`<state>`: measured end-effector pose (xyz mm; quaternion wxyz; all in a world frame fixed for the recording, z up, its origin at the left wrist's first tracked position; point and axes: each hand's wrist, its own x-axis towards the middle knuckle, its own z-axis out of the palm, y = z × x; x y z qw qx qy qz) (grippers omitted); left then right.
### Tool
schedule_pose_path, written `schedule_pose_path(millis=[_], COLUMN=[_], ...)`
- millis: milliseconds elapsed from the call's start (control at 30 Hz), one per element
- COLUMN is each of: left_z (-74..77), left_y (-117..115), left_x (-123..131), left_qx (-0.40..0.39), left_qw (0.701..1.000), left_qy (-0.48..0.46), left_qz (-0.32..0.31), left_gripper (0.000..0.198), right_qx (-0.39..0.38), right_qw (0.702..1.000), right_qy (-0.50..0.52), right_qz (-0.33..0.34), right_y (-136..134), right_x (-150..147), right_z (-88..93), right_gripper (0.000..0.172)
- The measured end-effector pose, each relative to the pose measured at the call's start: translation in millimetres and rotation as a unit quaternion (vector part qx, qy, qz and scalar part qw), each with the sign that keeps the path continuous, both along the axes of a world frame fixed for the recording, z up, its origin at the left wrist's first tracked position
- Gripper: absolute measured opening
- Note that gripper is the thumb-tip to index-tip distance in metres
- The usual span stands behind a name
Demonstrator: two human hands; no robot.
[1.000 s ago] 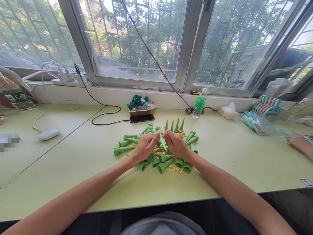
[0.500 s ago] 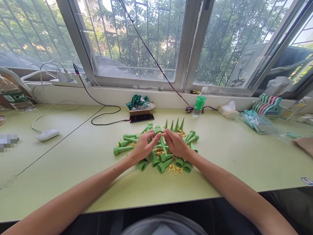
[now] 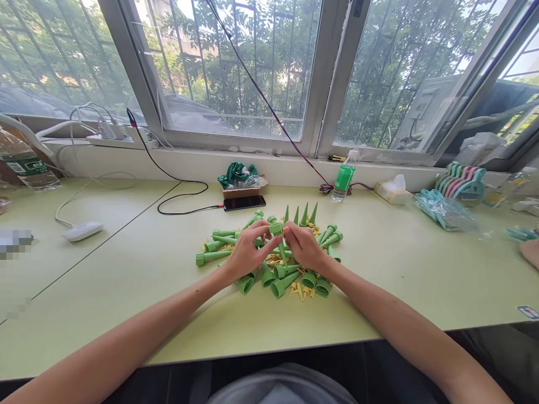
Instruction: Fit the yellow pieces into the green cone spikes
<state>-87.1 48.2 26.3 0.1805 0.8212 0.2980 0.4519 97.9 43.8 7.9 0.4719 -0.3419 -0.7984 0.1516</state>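
Between my hands a green plastic watering spike is held with its wide capped end up and its tapered point down. My left hand grips it near the cap with thumb and fingers. Close against the cap's right side, my right hand is closed in a pinch; what sits in its fingertips is too small to make out. More green spikes lie around and under both hands. Small yellow nozzle-like pieces are scattered among them. Several green cones stand point up behind my right hand.
A phone on a cable lies behind the pile, before a small box with green plastic wrap. A water bottle, a tissue pack and bagged hangers stand right. A white mouse-like device is left.
The spike's cap has tilted and shifted slightly right and down toward my right fingers. My left fingers have moved a little around it. The surrounding pile looks unchanged.
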Motion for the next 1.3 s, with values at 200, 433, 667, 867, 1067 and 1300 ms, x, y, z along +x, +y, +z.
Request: schedule_pose_path(millis=[200, 433, 667, 867, 1067, 1300], left_z=[-6.0, -8.0, -9.2, -10.3, -9.3, -8.7], left_y=[2.7, 3.2, 3.9, 4.6, 4.0, 4.4], left_x=[0.1, 0.2, 0.3, 0.0, 0.2, -0.4], left_qx=[0.036, 0.052, 0.066, 0.061, 0.055, 0.1], left_qw=[0.999, 0.999, 0.998, 0.998, 0.998, 0.995], left_qy=[0.016, 0.008, 0.01, 0.007, -0.006, -0.002], left_qz=[0.007, 0.011, 0.02, 0.019, 0.009, 0.023], left_gripper=[0.02, 0.019, 0.02, 0.02, 0.022, 0.019], right_qx=[-0.023, -0.037, -0.033, -0.014, -0.02, -0.042], right_qw=[0.999, 0.999, 0.999, 1.0, 0.999, 0.998], right_qy=[0.024, 0.031, 0.021, 0.015, 0.021, 0.035], right_qz=[0.005, 0.014, 0.012, 0.018, 0.023, 0.031], right_y=[-0.4, -1.7, -0.3, -0.7, -0.6, -1.9], right_x=[-0.6, -0.6, 0.0, 0.2, -0.1, -0.3], right_z=[1.0, 2.6, 0.5, 1.7, 1.7, 1.9], right_gripper=[0.039, 0.042, 0.04, 0.037, 0.037, 0.041])
